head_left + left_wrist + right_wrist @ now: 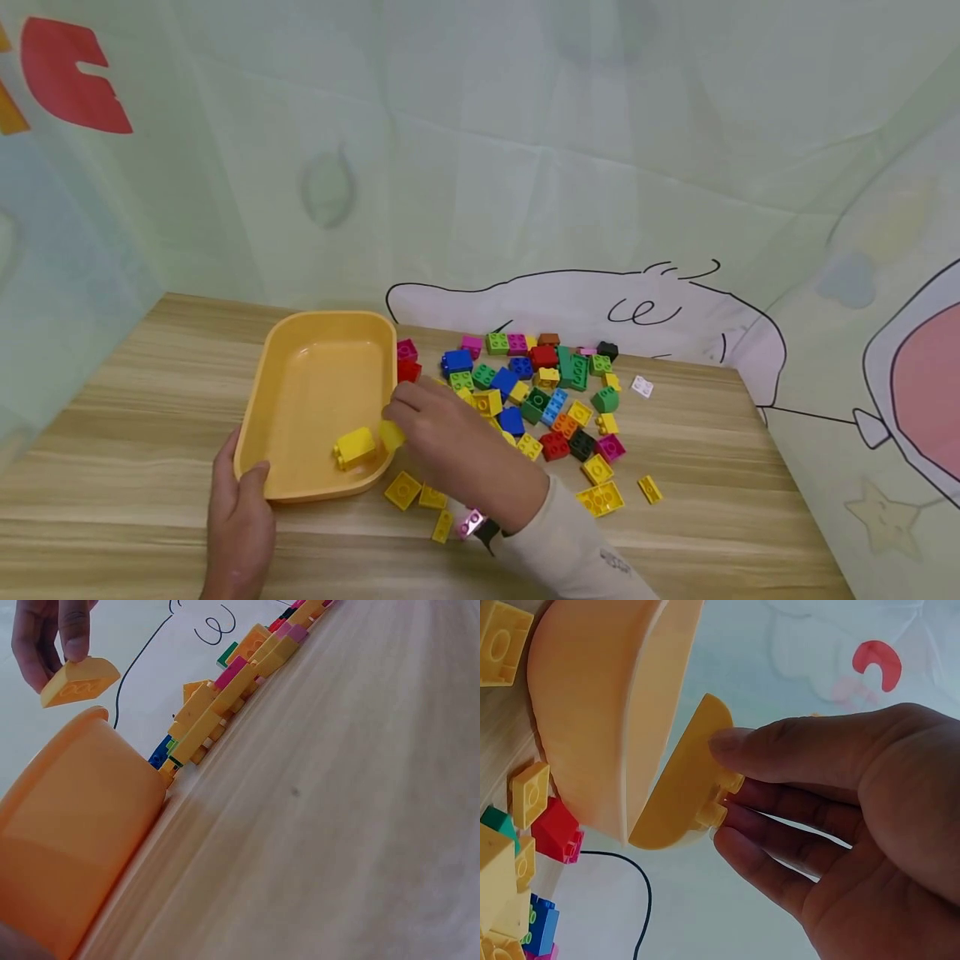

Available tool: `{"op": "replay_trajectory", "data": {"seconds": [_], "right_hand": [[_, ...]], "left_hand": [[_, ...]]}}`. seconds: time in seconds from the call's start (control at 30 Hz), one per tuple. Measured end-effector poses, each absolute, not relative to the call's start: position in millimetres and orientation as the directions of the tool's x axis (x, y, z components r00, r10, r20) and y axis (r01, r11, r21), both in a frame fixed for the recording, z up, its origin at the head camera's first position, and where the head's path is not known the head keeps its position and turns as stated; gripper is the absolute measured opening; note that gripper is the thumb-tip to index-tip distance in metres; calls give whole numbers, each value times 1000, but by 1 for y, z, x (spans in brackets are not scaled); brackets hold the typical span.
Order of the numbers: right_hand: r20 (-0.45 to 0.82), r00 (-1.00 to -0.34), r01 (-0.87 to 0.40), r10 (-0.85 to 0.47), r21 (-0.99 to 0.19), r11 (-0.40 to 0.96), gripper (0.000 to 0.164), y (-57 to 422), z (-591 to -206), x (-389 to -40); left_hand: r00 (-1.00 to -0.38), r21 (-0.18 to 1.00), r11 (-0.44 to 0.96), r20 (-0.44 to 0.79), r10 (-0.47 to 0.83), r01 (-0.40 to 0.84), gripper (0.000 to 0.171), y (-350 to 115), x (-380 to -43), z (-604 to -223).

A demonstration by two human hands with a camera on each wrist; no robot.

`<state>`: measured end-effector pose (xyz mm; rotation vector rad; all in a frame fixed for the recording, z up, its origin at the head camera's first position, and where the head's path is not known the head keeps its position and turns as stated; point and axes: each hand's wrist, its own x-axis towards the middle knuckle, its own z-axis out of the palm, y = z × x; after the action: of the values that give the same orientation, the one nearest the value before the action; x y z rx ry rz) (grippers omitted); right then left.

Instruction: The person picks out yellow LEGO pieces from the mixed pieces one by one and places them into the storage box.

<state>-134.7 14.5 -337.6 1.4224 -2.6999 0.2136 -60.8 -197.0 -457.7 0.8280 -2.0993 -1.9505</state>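
My left hand [242, 521] grips the near left corner of a yellow-orange tray [258, 392], thumb over the rim. Inside it, near the front right, lies a yellow toy brick [355, 448]. At the tray's right rim my right hand [450, 446] pinches a second yellow brick [391, 435]. The right wrist view shows this held brick [682, 780] with rounded ends and studs toward the fingers, thumb on one side and fingertips on the other. In the left wrist view the held brick [80, 681] hangs just above the tray's rim [94, 712].
Right of the tray, a loose spread of bricks in many colours covers the wooden table [712, 500]. A white brick [642, 386] and a thin yellow one [648, 489] lie at its right side. A printed cloth [480, 167] hangs behind the table.
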Motion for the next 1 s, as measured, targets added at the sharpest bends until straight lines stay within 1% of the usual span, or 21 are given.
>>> {"op": "replay_trajectory", "data": {"seconds": [0.13,0.33,0.53,0.83,1.0], "right_hand": [[132,-562,-827,-816,-67,558,41,11,-338,-135],[87,-561,-828,-823,-58,558,47,7,-336,-134],[72,-547,-837,-834,-53,544,50,1,-334,-133],[74,-524,-852,-848,-56,521,46,-6,-333,-133],[55,-526,-850,-849,-75,521,45,-10,-332,-132]], "left_hand": [[-834,957,1,-252,-491,-290,53,-197,-61,-458],[-837,962,-2,-240,-492,-275,52,-197,-60,-457],[-841,967,-9,-225,-492,-254,52,-198,-59,-457],[-837,964,-18,-240,-492,-266,52,-198,-59,-457],[-836,961,-16,-247,-490,-275,53,-198,-59,-456]]}}
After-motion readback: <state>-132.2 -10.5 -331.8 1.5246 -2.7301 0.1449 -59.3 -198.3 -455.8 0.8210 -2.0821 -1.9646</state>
